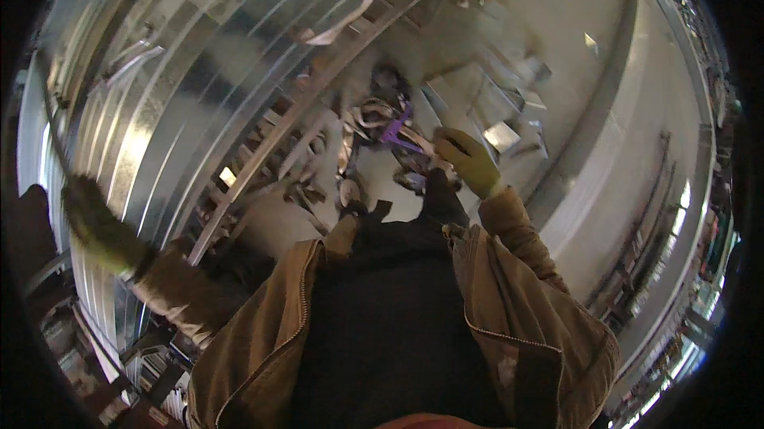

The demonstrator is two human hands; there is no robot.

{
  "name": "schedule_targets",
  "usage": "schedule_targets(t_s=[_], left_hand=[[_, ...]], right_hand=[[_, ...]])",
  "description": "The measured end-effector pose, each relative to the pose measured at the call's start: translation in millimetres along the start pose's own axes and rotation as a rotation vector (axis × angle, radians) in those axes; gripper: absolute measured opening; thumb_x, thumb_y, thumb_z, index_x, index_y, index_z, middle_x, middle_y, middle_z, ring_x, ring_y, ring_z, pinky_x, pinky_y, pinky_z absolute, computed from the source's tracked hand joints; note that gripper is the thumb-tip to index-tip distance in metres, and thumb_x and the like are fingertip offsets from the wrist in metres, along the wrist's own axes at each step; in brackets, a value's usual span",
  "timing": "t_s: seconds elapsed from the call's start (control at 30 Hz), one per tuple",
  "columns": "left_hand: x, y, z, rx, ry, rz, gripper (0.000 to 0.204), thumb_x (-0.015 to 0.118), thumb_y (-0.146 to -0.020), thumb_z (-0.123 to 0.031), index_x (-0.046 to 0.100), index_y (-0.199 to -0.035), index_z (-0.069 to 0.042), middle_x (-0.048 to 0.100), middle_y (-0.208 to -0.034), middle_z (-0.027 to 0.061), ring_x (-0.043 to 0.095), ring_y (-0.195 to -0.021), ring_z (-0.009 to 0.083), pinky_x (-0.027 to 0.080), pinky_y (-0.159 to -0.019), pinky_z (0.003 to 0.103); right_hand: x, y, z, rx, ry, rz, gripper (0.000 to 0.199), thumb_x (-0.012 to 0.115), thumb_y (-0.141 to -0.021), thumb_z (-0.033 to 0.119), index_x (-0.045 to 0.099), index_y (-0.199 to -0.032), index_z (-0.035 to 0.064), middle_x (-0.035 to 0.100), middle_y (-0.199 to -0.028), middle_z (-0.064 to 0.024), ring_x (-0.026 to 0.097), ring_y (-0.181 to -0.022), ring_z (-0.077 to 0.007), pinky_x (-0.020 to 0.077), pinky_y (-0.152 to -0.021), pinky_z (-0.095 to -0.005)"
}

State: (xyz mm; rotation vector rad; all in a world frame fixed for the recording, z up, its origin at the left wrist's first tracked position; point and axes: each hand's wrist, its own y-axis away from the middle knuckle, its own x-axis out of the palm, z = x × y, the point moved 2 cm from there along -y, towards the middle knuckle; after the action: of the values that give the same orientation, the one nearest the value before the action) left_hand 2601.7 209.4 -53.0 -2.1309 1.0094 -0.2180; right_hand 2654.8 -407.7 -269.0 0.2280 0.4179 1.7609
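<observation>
My left hand (pixel 99 226), in a yellow-green and dark glove, reaches out to the left beside a stack of long silvery metal lengths (pixel 171 166). Motion smears its fingers, and a thin dark line (pixel 54 122) runs up from it; whether the hand grips it I cannot tell. In a yellow-green glove, my right hand (pixel 468 162) is held in front of my right leg with its fingers curled. A pale tan strip (pixel 418 141) shows at its fingertips, too blurred to name. Just left of it is a purple, angular object (pixel 395 133) among tangled tan straps (pixel 366 115) on the floor.
A long bar (pixel 318 87) slants along the near side of the metal stack. A pale strap (pixel 350 19) hangs across the stack's far end. Offcuts and boxy pieces (pixel 501 137) lie on the floor ahead. On the right runs a long, pale beam (pixel 593 182).
</observation>
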Motion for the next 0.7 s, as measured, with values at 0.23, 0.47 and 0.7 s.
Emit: schedule_targets(t_s=[0.23, 0.47, 0.7], left_hand=[[344, 150, -133, -0.028, -0.119, 0.402, 0.046, 0.053, -0.108, -0.011, 0.052, -0.152, 0.002, 0.058, -0.152, 0.0174, 0.062, -0.132, 0.0295, 0.049, -0.112, 0.042], [513, 207, -169, 0.127, -0.040, 0.991, 0.048, 0.070, -0.091, -0.003, 0.063, -0.139, -0.003, 0.067, -0.134, 0.0244, 0.065, -0.124, 0.0442, 0.055, -0.103, 0.048], [509, 73, -85, 0.220, -0.242, 0.788, 0.048, 0.079, -0.088, -0.015, 0.069, -0.134, -0.006, 0.071, -0.126, 0.0197, 0.069, -0.116, 0.0374, 0.056, -0.098, 0.043]], right_hand=[[-22, -86, 135, -0.132, -0.785, 0.210, 0.044, 0.067, -0.105, 0.029, 0.062, -0.141, 0.0027, 0.071, -0.118, -0.0075, 0.065, -0.108, -0.0179, 0.0538, -0.093, -0.0321], [-110, -134, 90, 0.190, -0.816, -0.207, 0.032, 0.068, -0.103, 0.034, 0.069, -0.115, 0.0044, 0.065, -0.088, -0.0047, 0.060, -0.072, -0.0154, 0.0537, -0.065, -0.0323], [-156, -175, 117, 0.109, -0.436, 0.043, 0.036, 0.067, -0.100, 0.037, 0.065, -0.120, 0.0074, 0.066, -0.093, -0.0027, 0.058, -0.071, -0.0134, 0.0497, -0.064, -0.0319]])
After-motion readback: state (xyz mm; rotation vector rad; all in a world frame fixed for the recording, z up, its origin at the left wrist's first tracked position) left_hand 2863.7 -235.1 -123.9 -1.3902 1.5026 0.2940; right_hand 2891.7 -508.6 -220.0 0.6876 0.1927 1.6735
